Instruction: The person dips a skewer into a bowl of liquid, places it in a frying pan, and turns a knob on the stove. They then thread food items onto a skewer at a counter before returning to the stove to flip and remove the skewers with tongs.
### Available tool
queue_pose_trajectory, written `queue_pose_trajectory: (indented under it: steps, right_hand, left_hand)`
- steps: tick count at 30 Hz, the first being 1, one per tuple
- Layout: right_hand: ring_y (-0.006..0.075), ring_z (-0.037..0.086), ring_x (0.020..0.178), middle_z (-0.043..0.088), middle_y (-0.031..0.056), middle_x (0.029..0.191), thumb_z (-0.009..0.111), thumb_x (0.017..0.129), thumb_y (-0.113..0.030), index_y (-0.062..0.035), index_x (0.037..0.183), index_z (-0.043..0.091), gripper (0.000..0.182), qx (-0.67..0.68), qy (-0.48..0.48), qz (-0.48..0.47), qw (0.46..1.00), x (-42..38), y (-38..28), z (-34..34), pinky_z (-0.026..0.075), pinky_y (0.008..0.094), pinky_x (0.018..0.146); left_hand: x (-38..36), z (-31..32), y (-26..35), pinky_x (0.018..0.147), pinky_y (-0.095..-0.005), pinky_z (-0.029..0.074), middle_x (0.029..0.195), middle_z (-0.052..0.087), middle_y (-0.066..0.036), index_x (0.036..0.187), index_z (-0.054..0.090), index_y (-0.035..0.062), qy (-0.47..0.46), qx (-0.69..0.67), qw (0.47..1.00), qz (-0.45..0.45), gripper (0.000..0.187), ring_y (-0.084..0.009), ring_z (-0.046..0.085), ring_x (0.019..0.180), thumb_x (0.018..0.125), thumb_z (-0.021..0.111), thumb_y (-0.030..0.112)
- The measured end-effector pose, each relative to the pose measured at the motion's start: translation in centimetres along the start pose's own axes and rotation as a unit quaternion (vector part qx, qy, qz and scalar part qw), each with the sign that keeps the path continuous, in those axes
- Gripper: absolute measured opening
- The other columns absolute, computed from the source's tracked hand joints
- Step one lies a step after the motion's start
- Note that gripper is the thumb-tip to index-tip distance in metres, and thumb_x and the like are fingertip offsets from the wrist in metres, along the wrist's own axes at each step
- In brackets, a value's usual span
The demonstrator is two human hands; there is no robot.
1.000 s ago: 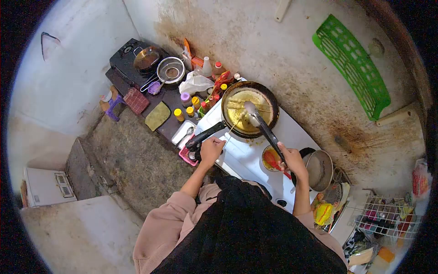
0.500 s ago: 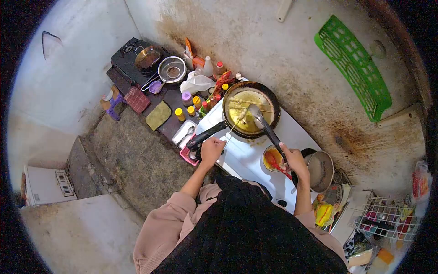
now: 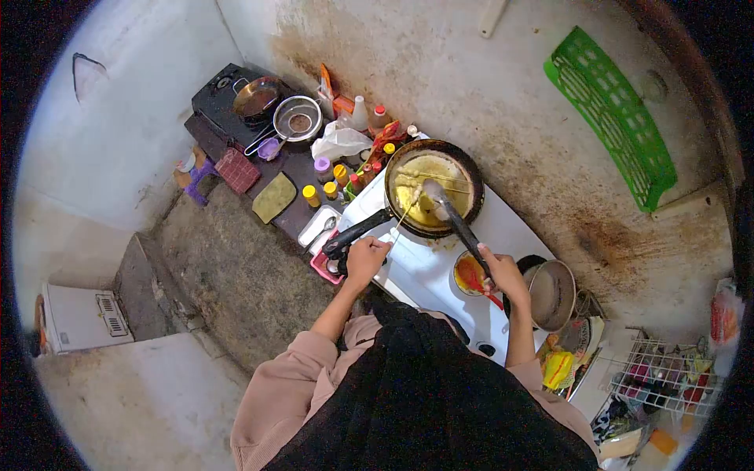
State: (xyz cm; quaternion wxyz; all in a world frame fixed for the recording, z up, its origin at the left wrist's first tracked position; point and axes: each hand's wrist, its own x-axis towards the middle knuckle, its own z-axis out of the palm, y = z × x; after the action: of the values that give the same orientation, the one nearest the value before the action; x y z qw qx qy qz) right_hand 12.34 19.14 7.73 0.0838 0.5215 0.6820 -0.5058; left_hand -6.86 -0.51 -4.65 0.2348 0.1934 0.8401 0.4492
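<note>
A dark-rimmed frying pan (image 3: 393, 177) holds yellow oil and several skewers of pale food (image 3: 408, 177). My left hand (image 3: 367, 261) is closed in a pinch on the end of a wooden skewer (image 3: 404, 215), whose food end lies in the pan. Beneath that hand is the pan's black handle (image 3: 366, 228). My right hand (image 3: 505, 275) grips the black handle of a metal cooking spoon (image 3: 463, 230); its rounded head rests in the pan close to the skewered food. Below the right hand sits a bowl (image 3: 458, 276) of yellow-orange mixture with a red spoon (image 3: 473, 276).
The pan stands on a white stove top (image 3: 424, 263). Spice jars (image 3: 331, 190), a pink-and-white container (image 3: 320, 235) and a strainer (image 3: 298, 118) are at left. A grey pot (image 3: 551, 294) stands right; a green rack (image 3: 613, 118) hangs on the wall.
The spoon's head has shifted slightly left and up in the pan. Both hands keep their holds, with the left nearly in place.
</note>
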Motion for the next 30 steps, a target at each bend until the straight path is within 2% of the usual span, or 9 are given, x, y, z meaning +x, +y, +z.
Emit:
queue_pose_trajectory:
  steps: [2,5,11,14,17,20,23,26,30]
  right_hand:
    - [0.0148,0.052,0.038,0.052,0.0073,0.049,0.049,0.081,-0.053,0.0014,0.064,0.055,0.057,0.038,-0.023,-0.039,0.998,-1.0,-1.2,0.6,0.039,0.0252,0.036]
    - [0.0155,0.052,0.037,0.051,0.0067,0.048,0.048,0.081,-0.053,0.0019,0.064,0.055,0.057,0.06,-0.006,-0.047,0.997,-1.4,-1.4,0.5,0.04,0.0265,0.037]
    - [0.0147,0.047,0.035,0.051,0.006,0.051,0.047,0.084,-0.049,0.0016,0.067,0.057,0.054,-0.045,0.045,0.019,0.998,0.9,0.8,-0.1,0.041,0.0297,0.039]
    - [0.0156,0.051,0.037,0.053,0.0088,0.052,0.048,0.082,-0.052,0.002,0.067,0.057,0.056,-0.003,0.014,-0.039,0.999,-0.6,-0.9,0.9,0.041,0.0291,0.039]
    - [0.0155,0.051,0.038,0.053,0.0097,0.053,0.048,0.081,-0.052,0.0024,0.068,0.058,0.057,0.062,-0.018,-0.037,0.997,-1.2,-1.5,0.7,0.042,0.0288,0.039]
    - [0.0142,0.05,0.037,0.053,0.0087,0.053,0.048,0.082,-0.052,0.0026,0.07,0.058,0.057,0.003,0.02,-0.02,1.0,-0.2,-0.3,0.0,0.041,0.0281,0.039]
    - [0.0139,0.05,0.037,0.053,0.0087,0.053,0.048,0.082,-0.052,0.0032,0.071,0.057,0.057,-0.034,0.031,0.005,0.999,0.0,-0.1,-0.2,0.041,0.0275,0.039]
    - [0.0152,0.051,0.037,0.053,0.0093,0.052,0.047,0.082,-0.052,0.0027,0.067,0.056,0.058,-0.014,0.013,-0.018,1.0,0.5,0.0,0.6,0.042,0.0277,0.039]
    - [0.017,0.052,0.037,0.052,0.0091,0.048,0.048,0.082,-0.052,0.0014,0.061,0.055,0.057,0.012,0.012,-0.046,0.999,-0.6,-1.7,0.6,0.044,0.0291,0.04]
  left_hand:
    - [-0.1,-0.2,0.4,0.055,-0.0307,0.046,0.063,0.062,-0.009,0.07,0.063,0.0038,0.001,0.007,1.0,0.014,0.03,-0.0208,0.061,0.058,0.071,0.066,0.033]
    - [-0.1,-0.2,0.0,0.054,-0.0312,0.046,0.062,0.062,-0.01,0.071,0.064,0.0034,0.004,0.011,1.0,0.027,0.03,-0.0212,0.06,0.057,0.071,0.066,0.033]
    - [-0.3,-0.4,0.6,0.052,-0.0318,0.045,0.057,0.059,-0.011,0.068,0.065,0.0027,0.008,0.029,0.999,0.027,0.031,-0.0216,0.059,0.053,0.071,0.065,0.034]
    - [-0.2,-0.3,0.6,0.052,-0.0316,0.045,0.056,0.059,-0.011,0.068,0.065,0.0029,-0.003,0.027,0.999,0.017,0.031,-0.0217,0.059,0.052,0.071,0.065,0.034]
    - [-0.2,-0.2,0.4,0.052,-0.0316,0.045,0.056,0.059,-0.011,0.069,0.065,0.003,-0.003,0.022,0.999,0.041,0.032,-0.022,0.059,0.052,0.072,0.065,0.035]
    - [-0.3,-0.2,0.5,0.048,-0.0294,0.041,0.053,0.057,-0.01,0.067,0.064,0.0001,-0.006,0.015,0.999,0.035,0.034,-0.0169,0.054,0.047,0.073,0.065,0.033]
    - [-0.2,0.0,-0.2,0.048,-0.0289,0.041,0.053,0.057,-0.01,0.066,0.064,-0.0001,-0.003,0.003,0.999,0.039,0.034,-0.0155,0.053,0.046,0.074,0.065,0.033]
    - [-0.2,-0.3,0.3,0.052,-0.0327,0.045,0.057,0.06,-0.011,0.07,0.066,0.0025,-0.031,0.006,0.999,0.01,0.033,-0.023,0.059,0.052,0.073,0.063,0.035]
    - [0.1,0.3,-0.5,0.053,-0.0339,0.045,0.057,0.059,-0.013,0.072,0.065,0.0011,-0.029,0.012,0.999,0.027,0.033,-0.026,0.059,0.054,0.074,0.062,0.034]
